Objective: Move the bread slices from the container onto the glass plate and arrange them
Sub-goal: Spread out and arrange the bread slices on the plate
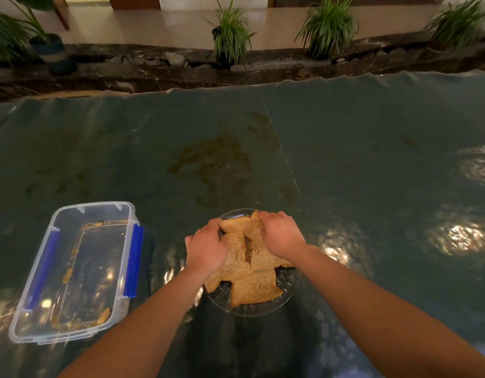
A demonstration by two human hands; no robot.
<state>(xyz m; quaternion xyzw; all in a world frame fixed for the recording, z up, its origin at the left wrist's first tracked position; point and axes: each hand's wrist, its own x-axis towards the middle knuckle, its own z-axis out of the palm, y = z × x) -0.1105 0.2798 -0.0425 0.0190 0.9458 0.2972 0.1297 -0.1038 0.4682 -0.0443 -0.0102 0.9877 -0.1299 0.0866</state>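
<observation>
Writing or brand marks are not showing anywhere that I can read, not on the container [72, 271] and not on the glass plate [286, 290].

Seen from the head camera, the bread slices [252, 279] are lying on the glass plate, in the near middle of the dark bench [372, 159]. They are overlapping each other in a loose heap, and together they are making a rough cross shape. The long axis of the heap is running from the near edge of the plate to its far edge, a little tilted to the right at the far end. One slice is pointing a corner to the near side, and another is reaching over the plate's left rim.

The left hand [207, 248] is lying on the left part of the heap, palm down, with its fingers [218, 236] bent and pressing on a slice. The right hand [280, 236] is lying on the far right part, its fingers [265, 215] curled over the far edge of the top slice. I cannot tell if the fingers are really pinching the bread or only resting on it. The bread is lying under and between both hands.

The container is standing well apart to the left of the plate, open, with blue clips on its long sides. Only crumbs [103, 316] are lying inside it. Its long axis is running near to far.

Potted plants [229, 36] are standing on a ledge behind the bench.
</observation>
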